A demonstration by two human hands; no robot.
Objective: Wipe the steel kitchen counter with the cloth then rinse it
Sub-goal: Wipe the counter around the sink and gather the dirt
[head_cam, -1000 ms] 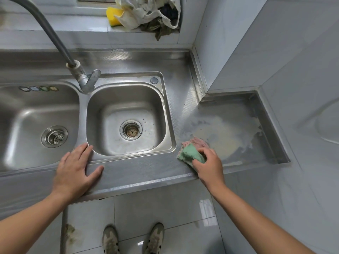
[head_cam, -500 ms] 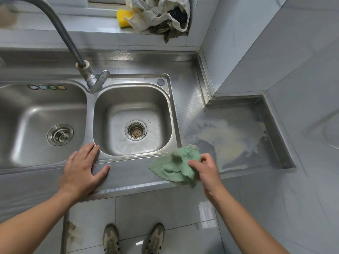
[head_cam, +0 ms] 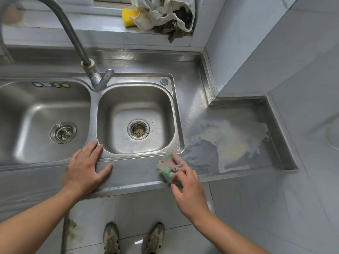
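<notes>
The cloth [head_cam: 169,165] is back on the table [head_cam: 135,173], right hand [head_cam: 189,189] gripping it, left hand [head_cam: 84,169] spread. The smear [head_cam: 231,142] remains; rinsing not begun.

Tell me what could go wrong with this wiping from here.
The cloth is bunched near the front edge of the counter, and the right hand holds it only at one end, so it may slip to the floor. The pale residue farther right may only smear under so small a wad.
</notes>
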